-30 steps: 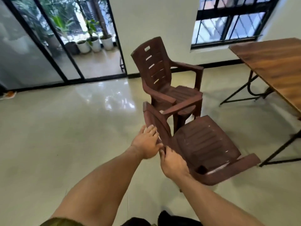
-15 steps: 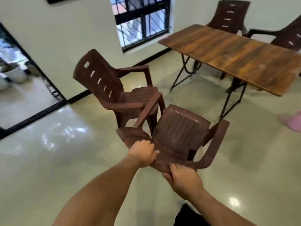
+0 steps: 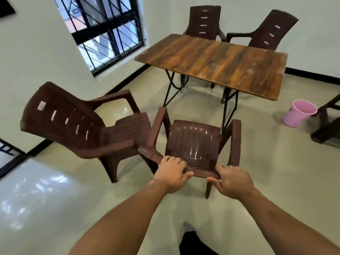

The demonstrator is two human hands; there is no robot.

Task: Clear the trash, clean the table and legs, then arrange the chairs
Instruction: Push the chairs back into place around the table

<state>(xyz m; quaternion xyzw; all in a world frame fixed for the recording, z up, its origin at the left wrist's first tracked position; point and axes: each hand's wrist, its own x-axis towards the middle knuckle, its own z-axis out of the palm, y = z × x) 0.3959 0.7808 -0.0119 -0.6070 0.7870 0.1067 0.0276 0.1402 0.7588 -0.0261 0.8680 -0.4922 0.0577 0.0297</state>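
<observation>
Low in the middle of the frame, our left hand [image 3: 172, 173] curls over the top edge of the backrest of a brown plastic chair [image 3: 193, 140], fingers on the seat side. Just to the right, our right hand [image 3: 231, 178] grips the same edge near its corner. Both our forearms reach forward from the bottom edge. The chair faces the worktop [image 3: 220, 61] in the upper middle. A second chair [image 3: 73, 124] stands close at left. Beyond the worktop are a third chair [image 3: 204, 21] and a fourth chair [image 3: 272, 28]. A pink bucket [image 3: 299, 115] sits at right.
</observation>
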